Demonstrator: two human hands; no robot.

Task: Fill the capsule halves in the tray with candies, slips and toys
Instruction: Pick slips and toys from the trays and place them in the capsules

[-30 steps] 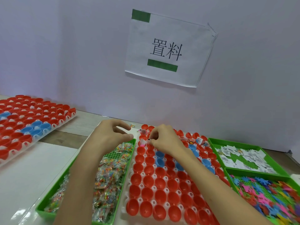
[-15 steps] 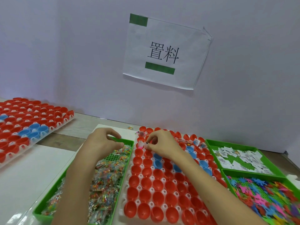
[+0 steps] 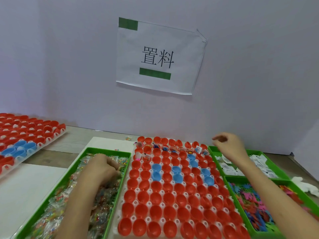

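A white tray (image 3: 137, 189) of red and blue capsule halves (image 3: 156, 197) lies in front of me; the far rows hold candies, slips and toys, the near rows are bare. My left hand (image 3: 101, 167) rests palm down in the green candy bin (image 3: 89, 150), fingers curled among the wrapped candies (image 3: 58, 204); I cannot see whether it grips one. My right hand (image 3: 227, 146) hovers above the green slip bin (image 3: 212, 150), fingers loosely curled with nothing visible in them. White paper slips (image 3: 259, 160) fill that bin. Colourful foam toys (image 3: 250, 202) fill the green bin (image 3: 231, 188) nearer me on the right.
A second tray of red and blue capsule halves (image 3: 25, 135) lies at the far left. A purple wall with a paper sign (image 3: 158, 56) stands right behind the trays. A crumpled white tissue (image 3: 307, 186) lies at the right edge.
My right hand left the far-left capsule halves and swung right over the slip bin. My left hand dropped into the candy bin. The camera tilted up slightly.
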